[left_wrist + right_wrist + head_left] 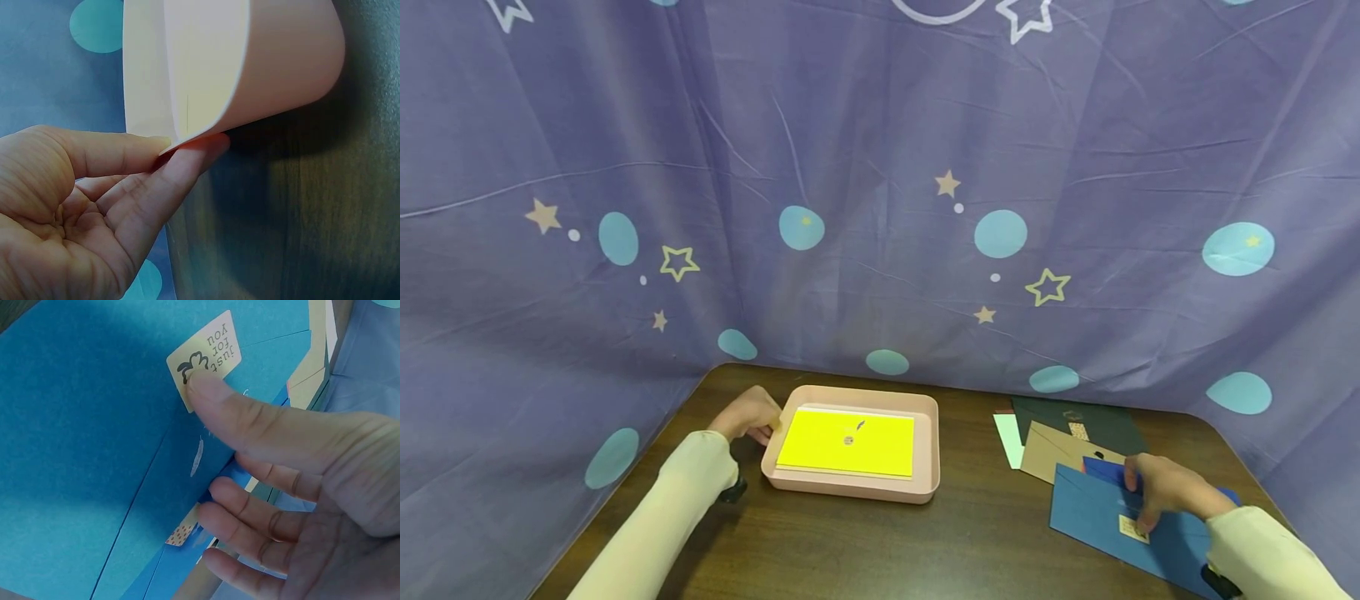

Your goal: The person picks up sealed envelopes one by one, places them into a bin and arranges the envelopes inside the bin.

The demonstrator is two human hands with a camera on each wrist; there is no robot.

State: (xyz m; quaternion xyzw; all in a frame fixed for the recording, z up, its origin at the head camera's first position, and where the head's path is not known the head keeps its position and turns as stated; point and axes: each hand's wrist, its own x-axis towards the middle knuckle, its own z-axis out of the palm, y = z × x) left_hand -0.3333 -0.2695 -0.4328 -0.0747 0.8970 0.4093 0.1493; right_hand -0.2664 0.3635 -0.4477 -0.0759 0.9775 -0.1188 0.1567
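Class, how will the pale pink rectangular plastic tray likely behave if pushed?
The tray is probably fairly stiff: its walls hold their shape. Its thin rim suggests lightness. Wide and shallow, it would likely slide before tipping.

A brown table (985, 537) (wood-grained) bears a pink tray (850, 488) and envelopes (1101, 504).

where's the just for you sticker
In the right wrist view, the sticker is near the top middle, on the blue envelope, its lower part beneath the right hand's thumb.

A sticker (212, 353) on the blue envelope (81, 437) reads "just for you".
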